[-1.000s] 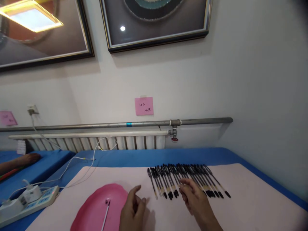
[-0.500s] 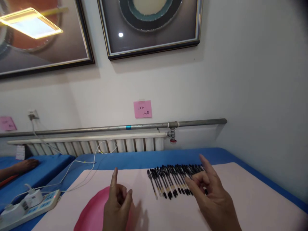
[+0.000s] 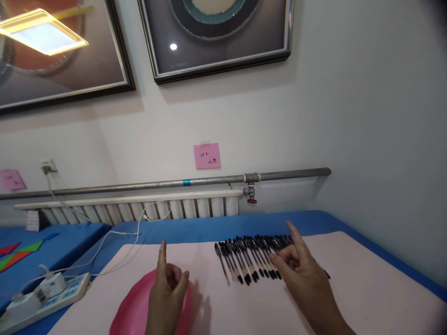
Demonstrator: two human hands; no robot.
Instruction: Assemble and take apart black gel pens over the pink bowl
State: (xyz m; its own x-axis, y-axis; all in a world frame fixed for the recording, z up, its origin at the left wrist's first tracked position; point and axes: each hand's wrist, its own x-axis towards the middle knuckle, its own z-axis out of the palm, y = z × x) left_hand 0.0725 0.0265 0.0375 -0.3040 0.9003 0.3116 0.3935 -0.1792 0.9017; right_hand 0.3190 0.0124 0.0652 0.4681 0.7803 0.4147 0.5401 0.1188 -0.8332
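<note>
The left hand [image 3: 164, 295] stands in front of the pink plate [image 3: 134, 304], covering part of it, with its index finger raised, its thumb spread wide and its other fingers curled; it is empty. Whether it touches the plate cannot be told. The right hand [image 3: 309, 281], well to the right of the plate, is empty in the same pose, index finger and thumb wide apart.

The black-capped pens [image 3: 240, 244] lie side by side in a tight row to the right of the plate, their caps toward the wall. The right hand hides much of the row's far end from the plate, and whether it touches any pen is unclear. Most visible lower ends are black; that of the pen nearest the plate is pale.

Plate and pens rest on a pale pink sheet [image 3: 251, 307] spread over a blue table [image 3: 195, 228]. To the left of the plate, a white power strip [image 3: 75, 289] carries bulky white adapters [image 3: 54, 284], and a thin white cable [image 3: 138, 228] loops behind the plate. Farther left of it, flat red, green and orange pieces [image 3: 21, 258] lie on another blue surface. Beyond the plate, against the wall, are a white radiator [image 3: 209, 207] and a red-handled valve [image 3: 251, 201].
</note>
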